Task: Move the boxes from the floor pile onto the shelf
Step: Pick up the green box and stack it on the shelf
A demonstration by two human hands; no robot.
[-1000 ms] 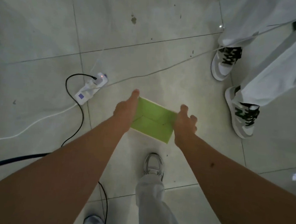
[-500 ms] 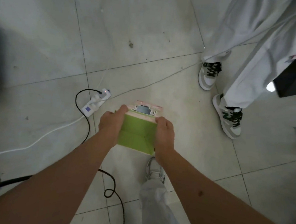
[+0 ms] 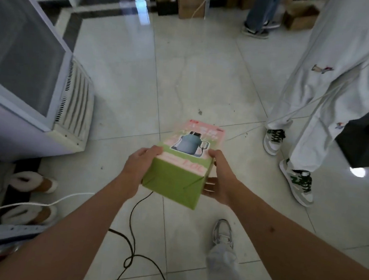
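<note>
From the head camera, we have the box [image 3: 180, 170] off the floor and held out in front of us, green end toward us and the pink printed face with the kettle picture turned up. Our left hand [image 3: 139, 167] is pressed flat against its left side, and our right hand [image 3: 217, 178] is wrapped round the right edge with fingers spread beneath, so both hands clamp the box between them. We judge the hold depends on sideways squeeze; if the card is smooth, the box could slide down and out as we turn. No shelf shows in this view, so we cannot tell where to carry it. Underfoot, a black cable [image 3: 131, 241] loops just beside our shoe [image 3: 223, 231], and a white cable [image 3: 32, 204] runs off to the left; either could catch a foot. A bystander's legs [image 3: 313, 94] stand near on the right, and a grey cabinet [image 3: 28, 80] crowds the left, narrowing our way.
</note>
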